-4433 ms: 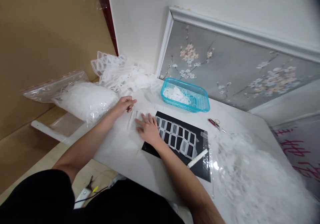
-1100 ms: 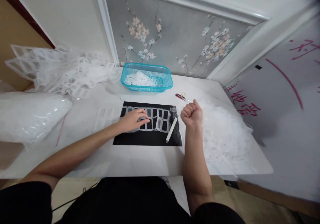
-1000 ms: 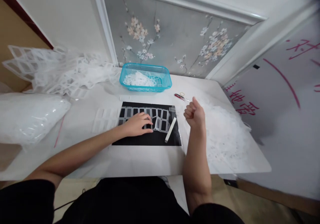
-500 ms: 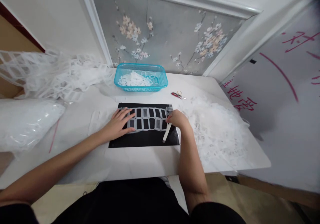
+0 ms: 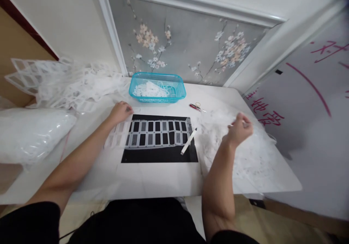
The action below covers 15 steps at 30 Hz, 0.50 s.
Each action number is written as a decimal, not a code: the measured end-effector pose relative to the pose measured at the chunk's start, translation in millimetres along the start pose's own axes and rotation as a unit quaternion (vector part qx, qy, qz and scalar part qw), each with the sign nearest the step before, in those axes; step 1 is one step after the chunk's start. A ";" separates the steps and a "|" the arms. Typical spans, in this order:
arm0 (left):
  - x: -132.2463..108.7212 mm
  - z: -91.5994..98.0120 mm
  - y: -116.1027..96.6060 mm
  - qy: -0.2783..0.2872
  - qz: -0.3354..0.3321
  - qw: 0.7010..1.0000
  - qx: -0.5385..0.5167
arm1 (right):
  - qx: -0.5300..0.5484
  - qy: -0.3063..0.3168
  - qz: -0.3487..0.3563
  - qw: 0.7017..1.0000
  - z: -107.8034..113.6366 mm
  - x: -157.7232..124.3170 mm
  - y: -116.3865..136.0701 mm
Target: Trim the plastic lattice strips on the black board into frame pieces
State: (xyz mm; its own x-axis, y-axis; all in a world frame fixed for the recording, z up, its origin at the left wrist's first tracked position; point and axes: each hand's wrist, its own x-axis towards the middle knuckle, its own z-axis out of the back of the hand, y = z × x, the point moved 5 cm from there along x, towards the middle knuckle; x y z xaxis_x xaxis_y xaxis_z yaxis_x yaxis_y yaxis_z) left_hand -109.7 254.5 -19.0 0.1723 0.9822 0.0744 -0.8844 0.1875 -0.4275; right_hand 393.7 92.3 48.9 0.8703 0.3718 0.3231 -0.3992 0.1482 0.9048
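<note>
On the black mat (image 5: pixel 160 157) lies a translucent white strip (image 5: pixel 154 133) with two rows of rectangular windows; its left end runs past the mat onto the table. My left hand (image 5: pixel 120 112) is at the mat's upper left corner, fingers curled together. What they hold, if anything, I cannot make out. My right hand (image 5: pixel 240 130) is raised over a pile of white scraps (image 5: pixel 245 157), fingers pinched; anything inside is too blurred to name. A white pen-shaped tool (image 5: pixel 189 141) with a dark tip rests across the mat's right side, with neither hand on it.
A blue basket (image 5: pixel 157 99) with white stringy bits stands at the back. Right of it lies a small red-handled tool (image 5: pixel 195 107). White lattice sheets (image 5: pixel 79 86) heap up at the back left, with a full clear plastic bag (image 5: pixel 35 135) in front. A whiteboard (image 5: pixel 297 127) stands right.
My right hand has let go of the white pen-shaped tool and moved right over the scraps. My left hand has lifted off the strip and moved up-left, its fingers now curled.
</note>
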 end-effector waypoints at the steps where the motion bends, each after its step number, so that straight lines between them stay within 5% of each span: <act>1: -0.9 -1.3 -2.2 0.002 -0.002 1.000 -0.010 | -0.030 -0.073 0.029 0.996 12.3 3.8 0.5; 4: -6.9 -0.3 -6.5 0.007 0.002 0.999 -0.043 | -0.151 -0.149 0.084 0.973 27.4 2.8 7.4; 8: -17.3 12.7 -20.8 0.045 0.003 0.992 -0.114 | -0.124 -0.067 0.147 0.979 8.7 -19.0 29.6; 10: -26.5 23.7 -40.3 0.082 -0.011 0.984 -0.159 | -0.020 0.083 0.133 0.988 -17.5 -40.3 39.4; 12: -40.5 36.8 -69.1 0.115 -0.034 0.969 -0.217 | 0.089 0.285 0.044 0.953 -49.5 -76.3 45.9; 15: -67.3 55.9 -118.9 0.154 -0.067 0.907 -0.387 | 0.218 0.546 -0.102 0.803 -81.2 -153.0 62.3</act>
State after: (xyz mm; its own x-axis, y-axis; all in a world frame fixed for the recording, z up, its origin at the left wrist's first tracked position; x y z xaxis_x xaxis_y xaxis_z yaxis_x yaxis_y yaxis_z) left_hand -40.4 166.6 77.2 0.4735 0.8802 -0.0318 -0.2986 0.1264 -0.9460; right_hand 212.2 119.1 33.2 0.0383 0.9972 -0.0642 0.0648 0.0616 0.9960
